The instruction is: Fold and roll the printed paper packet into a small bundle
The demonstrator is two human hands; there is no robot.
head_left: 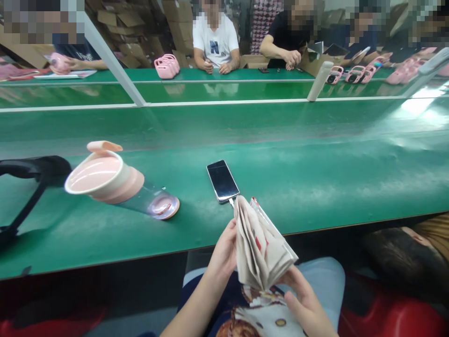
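Both my hands hold a stack of folded paper leaflets (257, 243) over my lap, just in front of the green table's near edge. My left hand (222, 252) grips the stack's left side with thumb and fingers pinched on it. My right hand (305, 299) supports it from below and the right, fingers curled round the folded edge. A black phone (222, 180) lies face up on the table just beyond the stack, with a cable plugged into its near end.
A pink-capped clear bottle (119, 182) lies on its side left of the phone. A black frame (28, 182) sits at the far left. Beyond the green belt (280, 126), several people sit at a far table with pink products (167, 65). Someone's head (407, 252) is close at right.
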